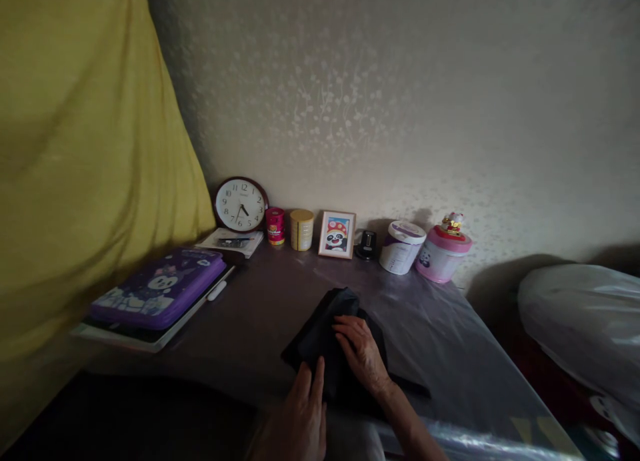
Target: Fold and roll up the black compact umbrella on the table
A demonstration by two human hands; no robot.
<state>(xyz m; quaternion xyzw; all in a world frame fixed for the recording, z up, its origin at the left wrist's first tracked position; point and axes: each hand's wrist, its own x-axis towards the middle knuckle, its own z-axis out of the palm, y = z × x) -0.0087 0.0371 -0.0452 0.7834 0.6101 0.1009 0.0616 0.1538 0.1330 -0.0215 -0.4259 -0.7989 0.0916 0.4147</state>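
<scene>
A black piece of folded fabric [323, 331] lies bunched on the dark table, with a narrow black strip [410, 385] sticking out to its right. Over its right part rests my right hand [361, 354], palm down, fingers extended and slightly bent on the cloth. My left hand [305, 411] is at the near edge of the fabric, its fingers stretched forward and touching it; the wrist is blurred. What kind of article the fabric is, I cannot tell. Part of it is hidden under my hands.
Left on the table [240, 327] lies a purple case [160, 287] on books, with a white marker [217, 290] beside it. Along the wall stand a clock [241, 205], a red can [275, 226], a yellow can [302, 230], a framed panda picture [337, 235] and tubs [401, 247].
</scene>
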